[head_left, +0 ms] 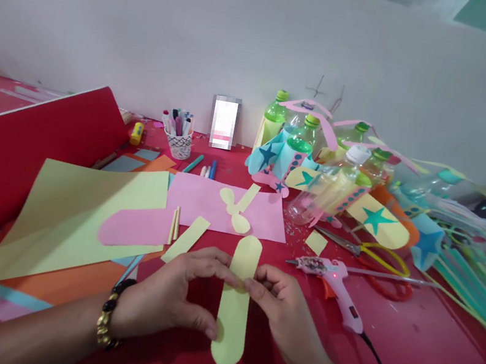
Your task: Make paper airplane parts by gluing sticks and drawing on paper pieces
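The left hand and the right hand both grasp the yellow strip at its edges, around its middle, over the red bench. To the left lies a yellow sheet, with a red board rising beyond. To the right are the glue gun and scissors. Farther, bottles crowd the right side; a cup with pens stands before the pale wall.
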`<state>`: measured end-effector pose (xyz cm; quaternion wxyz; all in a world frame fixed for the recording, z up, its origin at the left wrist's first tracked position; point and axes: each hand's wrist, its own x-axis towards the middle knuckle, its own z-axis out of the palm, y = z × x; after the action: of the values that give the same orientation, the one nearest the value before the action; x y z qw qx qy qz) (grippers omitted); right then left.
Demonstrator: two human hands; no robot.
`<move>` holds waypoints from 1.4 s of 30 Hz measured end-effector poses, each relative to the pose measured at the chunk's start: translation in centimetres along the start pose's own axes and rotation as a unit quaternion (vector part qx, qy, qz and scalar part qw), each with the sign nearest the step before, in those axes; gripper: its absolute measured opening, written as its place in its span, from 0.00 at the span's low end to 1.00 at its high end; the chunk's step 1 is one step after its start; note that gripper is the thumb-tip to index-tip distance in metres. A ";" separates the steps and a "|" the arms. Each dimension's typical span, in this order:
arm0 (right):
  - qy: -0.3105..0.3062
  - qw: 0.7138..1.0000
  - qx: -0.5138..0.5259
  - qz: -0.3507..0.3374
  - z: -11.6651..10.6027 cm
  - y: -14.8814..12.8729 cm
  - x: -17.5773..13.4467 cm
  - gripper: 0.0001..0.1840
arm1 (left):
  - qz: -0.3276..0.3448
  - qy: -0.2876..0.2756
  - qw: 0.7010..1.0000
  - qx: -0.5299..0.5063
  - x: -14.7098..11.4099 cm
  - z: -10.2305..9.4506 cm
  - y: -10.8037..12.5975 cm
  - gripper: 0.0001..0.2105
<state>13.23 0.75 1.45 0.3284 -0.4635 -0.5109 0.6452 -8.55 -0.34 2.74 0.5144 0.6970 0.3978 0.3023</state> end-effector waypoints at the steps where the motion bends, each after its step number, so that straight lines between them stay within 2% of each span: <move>1: -0.001 1.000 0.010 0.005 0.0 0.0 0.0 0.16 | 0.001 -0.002 1.000 0.007 0.0 0.0 0.0 0.27; 6: 0.000 1.000 0.000 -0.005 -0.1 0.0 0.0 0.15 | 0.019 0.004 1.000 0.025 0.1 0.1 0.1 0.26; 12: -0.020 1.000 -0.018 -0.012 -0.1 0.4 -0.2 0.13 | 0.056 0.016 0.998 0.006 0.1 0.5 -0.4 0.13; 15: -0.029 0.999 -0.016 -0.011 0.0 0.5 -0.2 0.14 | 0.038 0.035 0.999 0.011 0.0 0.6 -0.4 0.08; 20: -0.033 0.999 0.036 0.016 0.0 0.4 0.0 0.15 | 0.020 0.091 0.995 0.023 0.1 0.5 0.1 0.04; 27: -0.073 0.991 0.112 0.022 -0.1 0.5 -0.1 0.15 | -0.030 0.150 0.988 -0.002 0.4 0.4 -0.1 0.09; 30: -0.077 0.992 0.093 0.019 0.0 0.5 -0.1 0.13 | -0.049 0.140 0.989 -0.008 0.4 0.5 -0.3 0.10; 35: -0.088 0.993 0.079 0.018 0.3 0.4 0.0 0.13 | -0.036 0.108 0.992 0.053 0.3 0.6 0.3 0.06; 42: -0.077 0.997 -0.004 0.003 0.6 0.3 0.0 0.12 | -0.032 0.107 0.992 0.059 0.2 0.5 0.3 0.08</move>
<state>12.73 0.48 1.21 0.2845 -0.4151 -0.5362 0.6777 -7.95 -0.41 2.88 0.4361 0.6765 0.4902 0.3346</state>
